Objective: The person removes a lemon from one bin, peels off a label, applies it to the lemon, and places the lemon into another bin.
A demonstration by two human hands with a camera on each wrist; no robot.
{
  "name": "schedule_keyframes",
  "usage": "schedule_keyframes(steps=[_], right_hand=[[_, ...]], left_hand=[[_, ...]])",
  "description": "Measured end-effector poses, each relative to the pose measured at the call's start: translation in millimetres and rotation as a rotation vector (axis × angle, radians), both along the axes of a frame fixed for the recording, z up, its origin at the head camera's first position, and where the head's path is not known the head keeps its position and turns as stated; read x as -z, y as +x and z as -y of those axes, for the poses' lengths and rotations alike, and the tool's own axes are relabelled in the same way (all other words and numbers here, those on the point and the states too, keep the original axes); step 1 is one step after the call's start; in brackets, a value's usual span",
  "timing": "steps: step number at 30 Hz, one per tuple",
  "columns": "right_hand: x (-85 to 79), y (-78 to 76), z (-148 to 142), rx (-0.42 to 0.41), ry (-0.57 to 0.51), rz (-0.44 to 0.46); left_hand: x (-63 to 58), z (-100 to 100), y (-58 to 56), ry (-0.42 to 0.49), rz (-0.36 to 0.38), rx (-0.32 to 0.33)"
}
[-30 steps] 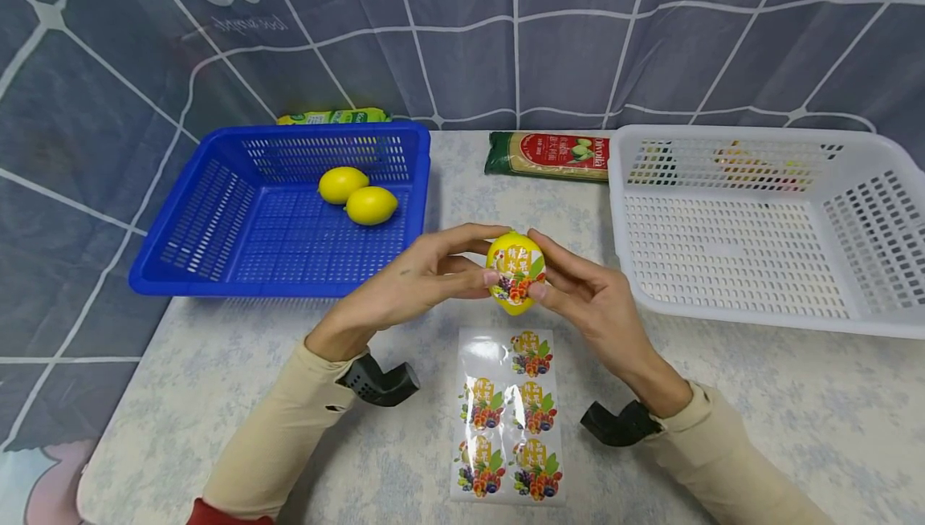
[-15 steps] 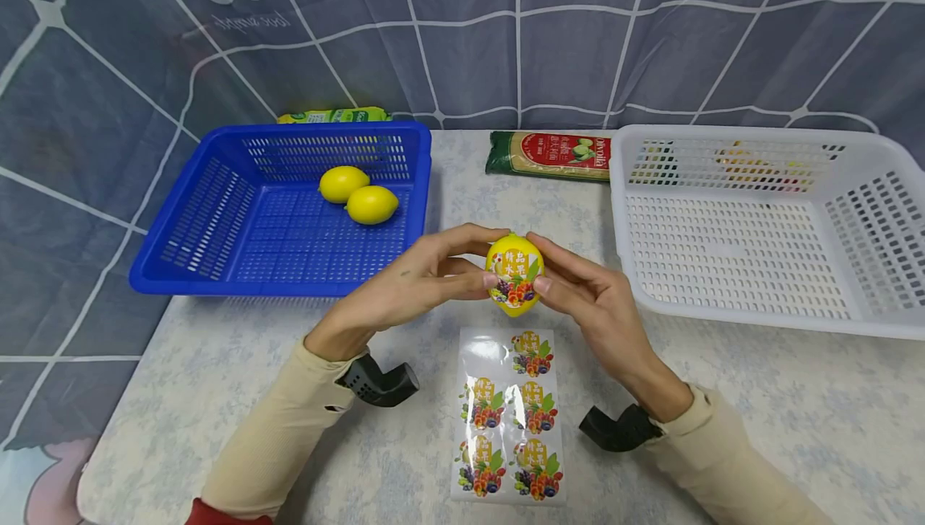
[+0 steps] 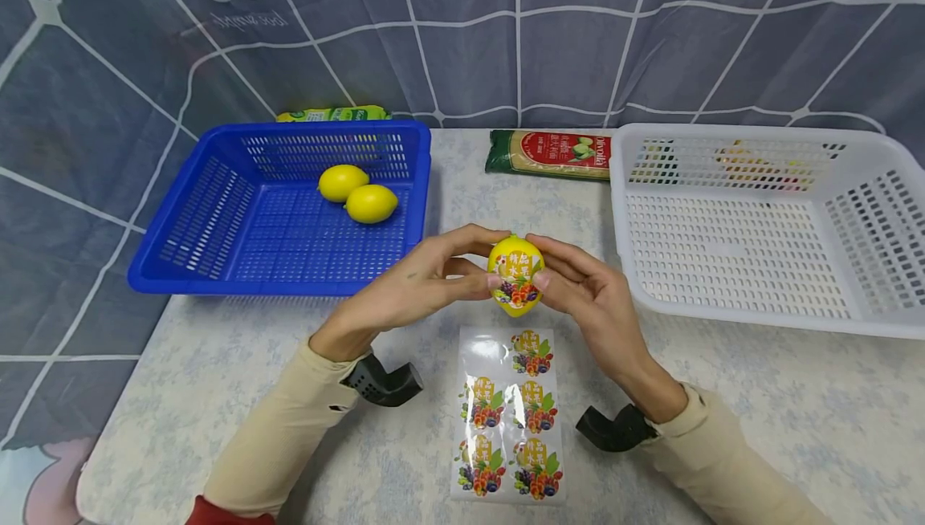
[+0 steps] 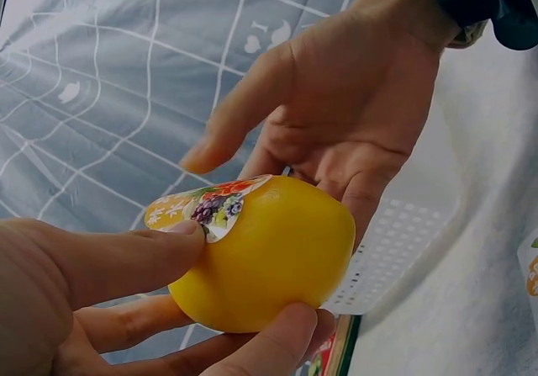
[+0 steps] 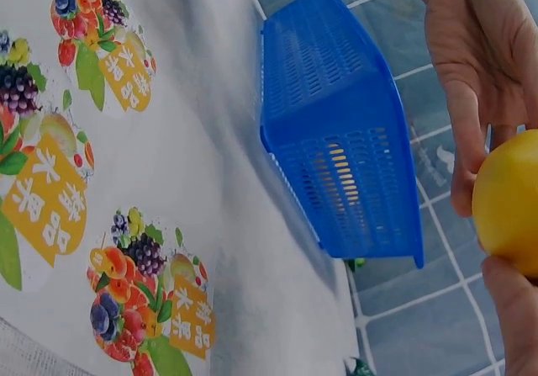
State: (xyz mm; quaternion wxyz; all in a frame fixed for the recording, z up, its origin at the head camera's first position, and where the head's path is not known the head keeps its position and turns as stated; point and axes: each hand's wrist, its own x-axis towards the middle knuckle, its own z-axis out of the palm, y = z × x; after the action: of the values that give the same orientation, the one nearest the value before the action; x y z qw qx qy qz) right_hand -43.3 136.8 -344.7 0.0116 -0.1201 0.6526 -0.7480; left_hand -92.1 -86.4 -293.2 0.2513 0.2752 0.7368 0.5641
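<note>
A yellow lemon (image 3: 514, 309) is held upright between both hands above the table, with a round fruit-print sticker (image 3: 517, 266) on its front. My left hand (image 3: 422, 278) grips its left side, the thumb on the sticker's edge and fingers behind. From the other side my right hand (image 3: 594, 296) holds it, thumb at the sticker's right edge. The left wrist view shows the lemon (image 4: 273, 267) close up, with the sticker (image 4: 217, 208) wrapping over its curve. Below the hands lies a sticker sheet (image 3: 486, 351); its top-left spot is bare and several stickers remain on it.
To the left stands a blue basket (image 3: 278, 290) with two lemons (image 3: 372, 204) inside. A white basket (image 3: 737, 312) stands at the right. Behind, a pasta packet (image 3: 552, 154) lies partly hidden by the white basket, and a green-yellow packet (image 3: 334, 115) sits behind the blue one.
The lemon has shifted very slightly between the hands, and the right thumb has moved a little along the sticker's right edge. Baskets and sheet have stayed put.
</note>
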Motion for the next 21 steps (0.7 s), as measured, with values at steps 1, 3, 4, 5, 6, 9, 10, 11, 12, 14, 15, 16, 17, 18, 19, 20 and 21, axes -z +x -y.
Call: schedule_keyframes(steps=[1,3,4,5,6,9,10,11,12,14,15,16,17,18,19,20,21], right_hand=[[-0.2,0.1,0.4,0.004,0.002,0.009],[-0.8,0.3,1.1,0.013,0.003,0.030],[-0.9,0.2,1.4,0.018,0.005,0.042],[-0.8,0.1,1.6,0.025,0.012,0.052],[-1.0,0.2,1.6,0.028,0.016,0.060],[-1.7,0.4,1.2,0.033,0.015,0.084],[-1.7,0.5,1.1,0.035,0.012,0.091],[-1.8,0.5,1.0,0.037,0.009,0.099],[-1.8,0.5,0.9,0.041,0.006,0.105],[-1.6,0.7,1.0,0.050,-0.004,0.119],[-1.7,0.8,1.0,0.055,-0.006,0.122],[-1.6,0.9,1.0,0.058,-0.008,0.123],[-1.6,1.0,1.1,0.061,-0.009,0.124],[-1.9,1.2,1.2,0.062,-0.013,0.122],[-2.0,1.3,1.4,0.063,-0.016,0.122],[-2.0,1.5,1.6,0.061,-0.020,0.118],[-2.3,1.6,1.7,0.059,-0.023,0.116]], left_hand=[[0.2,0.0,0.0,0.002,-0.003,0.004],[0.9,0.1,-0.2,0.005,-0.018,0.013],[1.2,0.1,-0.3,0.009,-0.026,0.018],[1.5,0.2,-0.4,0.014,-0.033,0.024],[1.8,0.3,-0.5,0.014,-0.045,0.026],[2.5,0.5,-0.8,0.013,-0.074,0.027],[2.4,0.4,-0.8,0.013,-0.081,0.028],[2.4,0.4,-0.8,0.013,-0.085,0.027],[2.4,0.3,-0.7,0.015,-0.084,0.028],[2.0,-0.1,-0.4,0.017,-0.079,0.028],[1.7,-0.3,0.0,0.014,-0.076,0.026],[1.5,-0.6,0.4,0.014,-0.070,0.024],[1.1,-1.0,0.8,0.011,-0.063,0.020],[0.8,-1.5,1.4,0.008,-0.055,0.016],[0.3,-2.1,1.9,0.001,-0.050,0.007],[0.0,-2.7,2.5,-0.008,-0.047,-0.003],[-0.5,-3.5,3.2,-0.017,-0.047,-0.014]])
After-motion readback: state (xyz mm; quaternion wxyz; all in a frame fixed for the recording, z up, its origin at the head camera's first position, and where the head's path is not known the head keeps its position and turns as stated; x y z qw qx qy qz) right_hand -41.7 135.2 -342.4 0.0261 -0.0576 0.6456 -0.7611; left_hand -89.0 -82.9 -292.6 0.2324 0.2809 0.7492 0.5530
